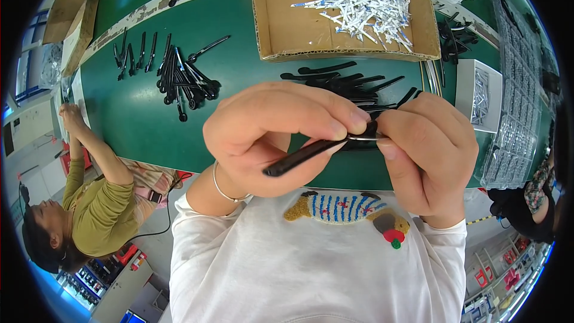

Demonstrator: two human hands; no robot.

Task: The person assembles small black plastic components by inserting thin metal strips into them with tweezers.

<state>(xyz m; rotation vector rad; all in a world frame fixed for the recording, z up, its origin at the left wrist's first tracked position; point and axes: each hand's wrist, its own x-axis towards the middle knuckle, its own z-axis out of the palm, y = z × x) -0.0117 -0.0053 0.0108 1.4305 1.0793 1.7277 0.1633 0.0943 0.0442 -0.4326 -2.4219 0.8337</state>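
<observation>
Close in front of my chest, my left hand pinches a slim black plastic piece between thumb and forefinger. Its rounded end points down to the left. My right hand is closed at the other end, where a thin shiny sliver shows between the fingertips; I cannot tell whether it is a separate part. Behind my hands lies a pile of similar black pieces, partly hidden by them. To the left, another heap of black pieces with round ends rests on the green table.
A cardboard box of white paper strips stands at the far side. Several black pieces lie in a row at far left. On the right are a small white box of metal parts and clear trays. A co-worker sits left.
</observation>
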